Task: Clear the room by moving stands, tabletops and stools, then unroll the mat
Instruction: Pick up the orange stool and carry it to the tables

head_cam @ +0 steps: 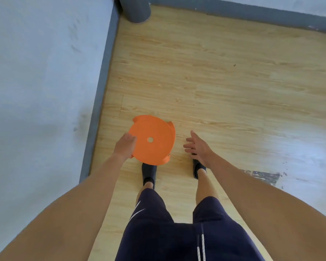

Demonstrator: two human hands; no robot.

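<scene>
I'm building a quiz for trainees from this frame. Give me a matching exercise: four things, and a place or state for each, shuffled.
1 left hand
2 right hand
3 orange stool
4 grey roll

A stands in the room's corner
B fingers spread, holds nothing
C grips the stool's rim
D round, hole in its middle

Pairs: 1-C, 2-B, 3-D, 4-A

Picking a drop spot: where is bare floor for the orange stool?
Widest bare patch: wood floor ahead of the orange stool, bordered by the left baseboard, far baseboard and grey cylinder in the corner. Also bare right of the right hand. Crowded: near the shoes, where the left hand holds the stool's rim.
</scene>
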